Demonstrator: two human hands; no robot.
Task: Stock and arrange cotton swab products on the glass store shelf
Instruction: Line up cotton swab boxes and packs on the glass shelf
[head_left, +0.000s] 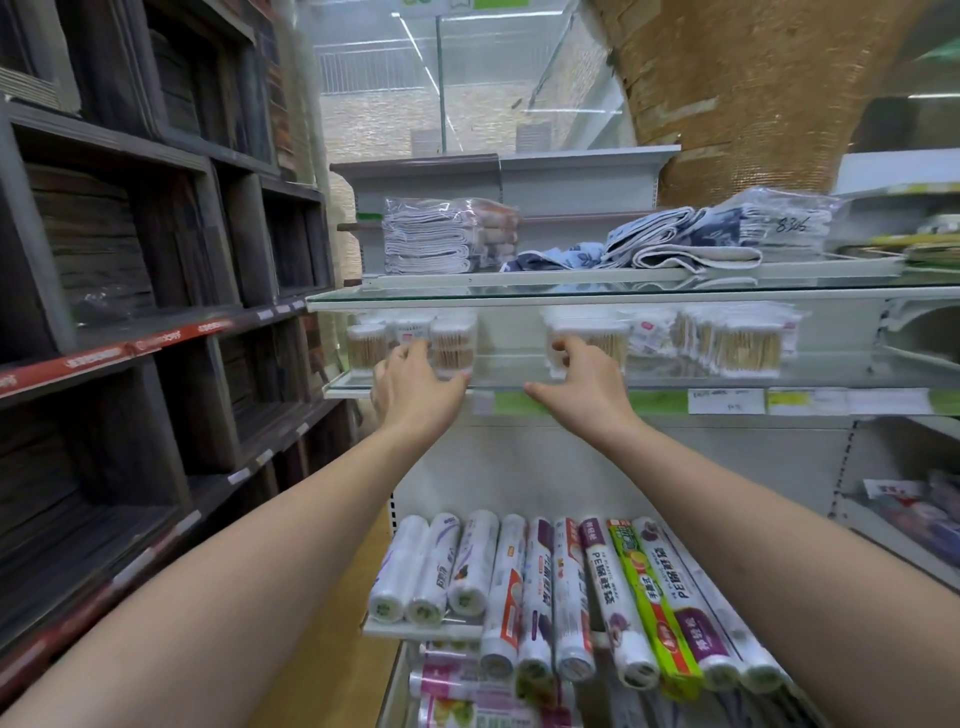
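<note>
While the left hand (415, 382) curls its grip around a swab tub (453, 345) at the glass shelf's (675, 375) left end and the right hand (582, 376) spreads against another pack (597, 340), a careless nudge could topple neighbouring tubs off the front edge.

Glossy glass shelf (519, 383); clear plastic swab tubs (453, 345).

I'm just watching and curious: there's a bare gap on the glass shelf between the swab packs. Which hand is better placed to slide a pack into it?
Probably the right hand: it touches the box bordering the gap. The left hand sits at the round tubs.
</note>
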